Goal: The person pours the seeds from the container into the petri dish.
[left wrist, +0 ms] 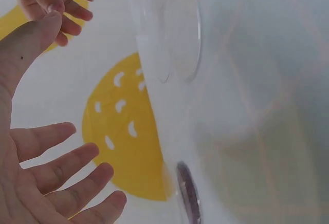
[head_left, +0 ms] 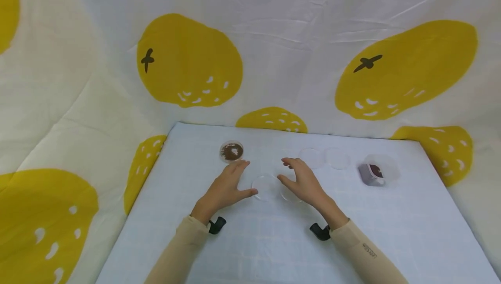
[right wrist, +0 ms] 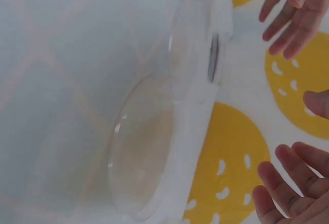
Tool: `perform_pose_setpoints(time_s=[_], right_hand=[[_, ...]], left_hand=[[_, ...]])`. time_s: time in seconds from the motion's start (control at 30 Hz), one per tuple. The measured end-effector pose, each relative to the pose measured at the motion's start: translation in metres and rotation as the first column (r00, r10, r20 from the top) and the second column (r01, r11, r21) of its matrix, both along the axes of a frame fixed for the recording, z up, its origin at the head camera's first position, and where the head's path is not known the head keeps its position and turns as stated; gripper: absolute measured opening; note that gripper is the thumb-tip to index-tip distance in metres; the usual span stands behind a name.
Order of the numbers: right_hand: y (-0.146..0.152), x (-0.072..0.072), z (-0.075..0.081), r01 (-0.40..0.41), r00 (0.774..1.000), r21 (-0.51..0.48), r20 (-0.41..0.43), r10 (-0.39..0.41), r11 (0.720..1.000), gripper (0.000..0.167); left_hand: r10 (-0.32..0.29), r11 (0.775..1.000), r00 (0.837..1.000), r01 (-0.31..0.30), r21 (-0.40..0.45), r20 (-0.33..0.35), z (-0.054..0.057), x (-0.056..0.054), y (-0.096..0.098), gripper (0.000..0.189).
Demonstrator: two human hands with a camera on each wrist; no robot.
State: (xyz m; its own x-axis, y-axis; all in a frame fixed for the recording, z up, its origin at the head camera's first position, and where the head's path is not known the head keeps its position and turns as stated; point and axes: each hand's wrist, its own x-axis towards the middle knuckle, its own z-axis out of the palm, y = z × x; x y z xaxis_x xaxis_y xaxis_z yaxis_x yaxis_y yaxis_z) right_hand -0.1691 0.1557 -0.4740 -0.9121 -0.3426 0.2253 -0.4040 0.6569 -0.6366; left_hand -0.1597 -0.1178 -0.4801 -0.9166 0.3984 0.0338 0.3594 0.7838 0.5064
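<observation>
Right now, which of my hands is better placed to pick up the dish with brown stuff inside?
Probably your left hand: it is empty and nearer the brown-filled dish, while your right hand is farther off, near a clear dish.

Diffuse light, faint shadows, wrist views hazy, perhaps slightly unfocused.
</observation>
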Motion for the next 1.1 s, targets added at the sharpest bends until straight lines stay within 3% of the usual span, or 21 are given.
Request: perform_pose_setpoints(time_s=[0.23,0.43,0.7,0.93,1.1], right_hand=[[0.025,0.017,-0.004,0.08,0.996,-0.02,-0.041,-0.081,0.997,0.051],[0.047,0.027,-0.004,0.13,0.984,-0.051,-0.116,-0.135,0.99,0.051],[0.082,0.033,-0.005,0.237,0.953,-0.069,-0.174,-0.246,0.969,0.047],[0.116,0.038,-0.005,0.344,0.92,-0.08,-0.172,-0.353,0.936,0.048],[0.138,0.041,-0.003,0.412,0.889,-0.084,-0.18,-0.42,0.907,0.048]], left_hand=[[-0.036,0.998,0.998,0.038,0.046,-0.043,-0.005,0.003,0.016,0.092],[-0.078,0.997,0.996,0.079,0.022,-0.038,-0.004,-0.003,0.035,0.091],[-0.147,0.989,0.989,0.147,-0.001,-0.001,0.002,-0.017,0.065,0.091],[-0.239,0.971,0.971,0.238,-0.032,-0.016,0.005,-0.032,0.092,0.092],[-0.27,0.961,0.962,0.267,-0.072,-0.033,0.005,-0.046,0.11,0.089]])
